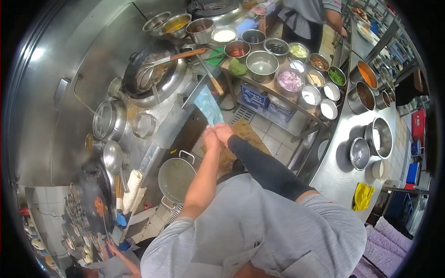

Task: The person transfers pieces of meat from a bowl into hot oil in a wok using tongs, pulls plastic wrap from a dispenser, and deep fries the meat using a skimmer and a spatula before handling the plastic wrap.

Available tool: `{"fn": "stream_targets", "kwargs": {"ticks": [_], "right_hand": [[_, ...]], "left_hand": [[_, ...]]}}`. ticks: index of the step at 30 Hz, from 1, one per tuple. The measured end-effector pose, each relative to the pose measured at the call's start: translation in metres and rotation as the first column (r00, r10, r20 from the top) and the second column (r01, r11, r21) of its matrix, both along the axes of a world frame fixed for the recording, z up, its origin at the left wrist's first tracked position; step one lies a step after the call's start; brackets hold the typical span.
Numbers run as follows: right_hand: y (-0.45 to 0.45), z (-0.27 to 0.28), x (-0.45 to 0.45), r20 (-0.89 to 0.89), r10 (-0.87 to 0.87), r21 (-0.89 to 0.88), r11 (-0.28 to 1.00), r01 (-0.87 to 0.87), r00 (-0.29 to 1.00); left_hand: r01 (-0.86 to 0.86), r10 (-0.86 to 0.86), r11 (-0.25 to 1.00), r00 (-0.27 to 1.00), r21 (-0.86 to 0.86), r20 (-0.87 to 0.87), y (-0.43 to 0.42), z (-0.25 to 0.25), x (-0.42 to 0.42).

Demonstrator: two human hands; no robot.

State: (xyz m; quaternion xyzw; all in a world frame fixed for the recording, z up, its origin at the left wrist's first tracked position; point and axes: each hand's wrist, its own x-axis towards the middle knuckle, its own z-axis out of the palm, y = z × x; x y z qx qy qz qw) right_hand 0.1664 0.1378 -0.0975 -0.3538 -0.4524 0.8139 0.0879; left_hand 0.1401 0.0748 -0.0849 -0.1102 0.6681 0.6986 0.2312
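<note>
In front of my body a light blue cloth (pixel 209 107) stretches up and away from my two hands. Its near end is gripped by my left hand (pixel 211 138), fingers closed. Pressed close beside it, my right hand (pixel 224 133) is closed on the same end of the cloth; a black sleeve covers that arm. The cloth's far end lies near the edge of the steel stove counter. Beyond it, a wooden-handled tool (pixel 213 79) sticks out over the edge, and a wok (pixel 174 76) sits with a whisk (pixel 144 76) across it.
Bowls of ingredients, including sliced onion (pixel 290 80), crowd a shelf ahead to the right. A steel counter (pixel 331 169) runs along the right with a yellow cloth (pixel 363 196). A large two-handled pot (pixel 177 180) stands low at left. Other people work at the top and lower left.
</note>
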Motion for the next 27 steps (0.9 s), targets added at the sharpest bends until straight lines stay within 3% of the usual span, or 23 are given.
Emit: {"fn": "stream_targets", "kwargs": {"ticks": [1,3,4,5,7,12,14,15,17,19,21,23,24,27], "right_hand": [[0.0,-0.004,0.004,-0.001,0.001,0.001,1.0,-0.001,1.0],[0.004,-0.011,0.018,-0.023,0.042,0.191,0.981,-0.037,0.999],[0.01,-0.008,0.021,-0.027,0.05,0.194,0.98,-0.044,0.998],[0.015,-0.003,0.026,-0.023,0.062,0.097,0.993,-0.06,0.998],[0.02,0.0,0.032,0.026,0.104,-0.036,0.994,-0.103,0.994],[0.017,0.002,0.037,0.024,0.148,0.038,0.988,-0.149,0.989],[0.014,0.004,0.043,0.032,0.196,0.1,0.975,-0.198,0.98],[0.011,0.003,0.047,-0.027,0.121,0.097,0.988,-0.118,0.992],[0.015,-0.003,0.047,-0.089,0.06,0.094,0.994,-0.051,0.994],[0.02,-0.008,0.048,-0.044,-0.086,0.085,0.992,0.09,0.995],[0.025,-0.01,0.05,-0.052,-0.064,0.09,0.994,0.069,0.997],[0.028,-0.025,0.042,0.042,-0.005,0.193,0.981,-0.003,0.999],[0.026,-0.035,0.034,0.039,-0.002,0.193,0.981,-0.005,0.999],[0.018,-0.045,0.019,0.04,-0.101,0.258,0.962,0.088,0.994]], "left_hand": [[-0.001,0.001,1.0,1.0,0.001,-0.001,0.0,-0.006,0.0],[0.043,-0.054,0.993,0.993,0.109,0.107,-0.003,-0.018,0.004],[0.006,-0.031,0.993,0.976,0.117,0.215,-0.003,-0.01,0.013],[-0.001,-0.024,0.993,0.977,0.117,0.212,-0.005,-0.01,0.017],[-0.037,-0.096,0.943,0.922,0.332,0.376,-0.011,-0.015,0.023],[-0.04,-0.087,0.94,0.933,0.339,0.35,-0.02,-0.034,0.025],[-0.056,-0.067,0.918,0.954,0.392,0.292,-0.019,-0.006,0.035],[-0.064,-0.058,0.916,0.956,0.397,0.288,-0.021,-0.003,0.035],[0.1,-0.298,0.825,0.913,0.555,0.278,-0.03,0.0,0.034],[0.056,-0.234,0.871,0.921,0.489,0.311,-0.03,0.005,0.04],[0.016,-0.171,0.912,0.924,0.411,0.342,-0.031,0.015,0.045],[0.091,-0.168,0.963,0.938,0.252,0.302,-0.032,0.015,0.047],[0.089,-0.165,0.964,0.94,0.252,0.299,-0.03,0.014,0.047],[0.051,-0.102,0.984,0.947,0.17,0.306,-0.03,-0.017,0.034]]}}
